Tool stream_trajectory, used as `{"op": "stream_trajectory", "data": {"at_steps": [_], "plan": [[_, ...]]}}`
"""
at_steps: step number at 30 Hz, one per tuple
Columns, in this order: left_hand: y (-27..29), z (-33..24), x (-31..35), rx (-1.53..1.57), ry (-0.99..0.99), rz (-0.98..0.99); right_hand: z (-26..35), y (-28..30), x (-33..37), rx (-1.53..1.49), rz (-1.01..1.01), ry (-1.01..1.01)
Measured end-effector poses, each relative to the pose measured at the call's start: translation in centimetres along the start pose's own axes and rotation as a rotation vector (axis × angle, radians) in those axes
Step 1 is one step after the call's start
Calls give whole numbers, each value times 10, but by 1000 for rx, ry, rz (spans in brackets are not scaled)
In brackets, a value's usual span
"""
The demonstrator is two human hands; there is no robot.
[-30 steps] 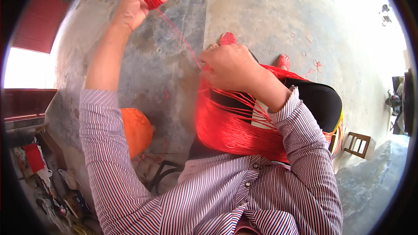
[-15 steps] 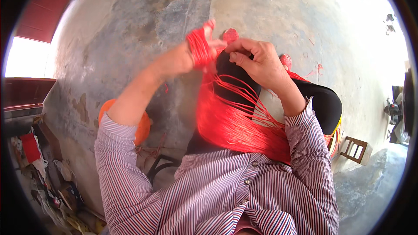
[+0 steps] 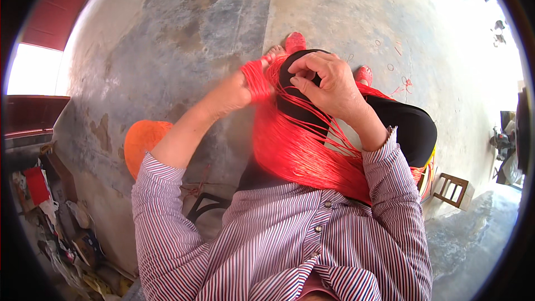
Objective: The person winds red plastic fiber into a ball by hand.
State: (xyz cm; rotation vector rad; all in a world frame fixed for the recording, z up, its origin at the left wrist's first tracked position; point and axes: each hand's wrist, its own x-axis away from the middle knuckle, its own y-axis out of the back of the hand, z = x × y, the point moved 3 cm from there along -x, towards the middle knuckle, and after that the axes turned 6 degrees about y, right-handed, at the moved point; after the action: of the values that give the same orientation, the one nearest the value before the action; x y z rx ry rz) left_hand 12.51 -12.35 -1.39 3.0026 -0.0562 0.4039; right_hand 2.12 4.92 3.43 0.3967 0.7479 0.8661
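Red cord (image 3: 257, 81) is wound in several turns around my left hand (image 3: 244, 90), whose blurred fingers curl forward by my left knee. A large hank of thin red cords (image 3: 306, 159) drapes over my lap and spreads toward my right forearm. Loose strands run from it past both hands. Above the black-trousered knee (image 3: 298, 100), my right hand (image 3: 331, 81) is closed, thumb and forefinger nearly together. Whether a thin strand lies between those fingertips cannot be made out.
An orange round seat (image 3: 146, 144) stands left of my left forearm. Beyond my knees is stained concrete floor (image 3: 323, 5) with red cord scraps (image 3: 405, 85). A small wooden stool (image 3: 451, 190) is on the right. Cluttered items (image 3: 78, 239) lie at lower left.
My left hand has moved slightly down, and its outstretched fingers have turned forward and curled. My right hand stays nearly in place, its fingertips a little more apart.
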Motion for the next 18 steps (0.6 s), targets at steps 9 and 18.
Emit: {"op": "stream_trajectory", "data": {"at_steps": [9,18], "plan": [[-26,10,-5,90,28,-39,2,0,-3,69,52,35],[52,30,-39,161,175,-614,8,-4,1,169,40,61]]}}
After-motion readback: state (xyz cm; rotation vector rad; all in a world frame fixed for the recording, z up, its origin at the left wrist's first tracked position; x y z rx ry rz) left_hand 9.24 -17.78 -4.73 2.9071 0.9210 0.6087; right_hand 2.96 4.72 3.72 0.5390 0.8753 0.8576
